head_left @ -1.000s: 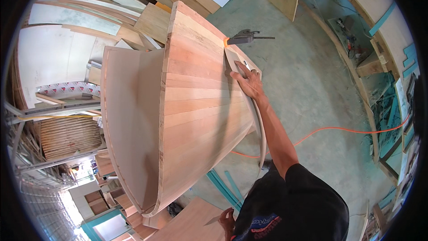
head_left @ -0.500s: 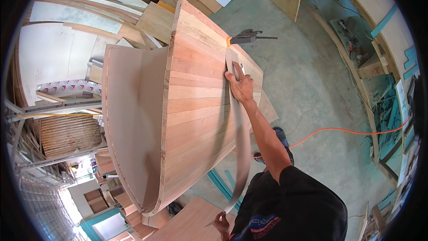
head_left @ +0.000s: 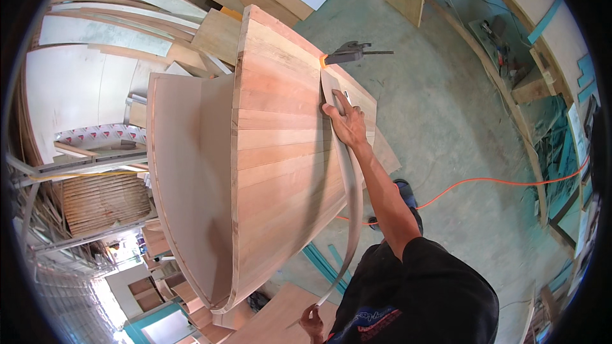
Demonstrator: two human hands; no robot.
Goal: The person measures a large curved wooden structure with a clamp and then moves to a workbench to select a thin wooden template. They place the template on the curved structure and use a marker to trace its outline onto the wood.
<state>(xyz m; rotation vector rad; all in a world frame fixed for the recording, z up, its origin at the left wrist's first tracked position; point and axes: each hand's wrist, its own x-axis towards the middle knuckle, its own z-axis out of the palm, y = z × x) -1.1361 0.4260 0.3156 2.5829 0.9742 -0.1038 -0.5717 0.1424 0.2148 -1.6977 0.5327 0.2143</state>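
Observation:
A long, thin, flexible wooden strip (head_left: 354,200) runs along the curved, slatted wooden face (head_left: 280,134) of a large workpiece. My right hand (head_left: 347,124) presses the strip's upper part to the slats, with the thumb on its left side and the fingers over it. A small white and dark item (head_left: 347,97) shows by those fingers, too small to name. Above, a black and orange clamp (head_left: 344,55) grips at the strip's upper end. Below the hand, the strip bows away from the face. My left hand (head_left: 311,323) pinches its lower end.
An orange cable (head_left: 484,180) crosses the concrete floor to the right. Wood panels (head_left: 95,83) and boards are stacked on the left. Teal strips (head_left: 322,264) lie under the workpiece's lower edge. A wooden bench frame (head_left: 478,51) with tools stands on the right.
The view has shifted slightly. The strip's loose span bows a little further right, and my left hand sits slightly lower with its end. My right hand stays on the strip.

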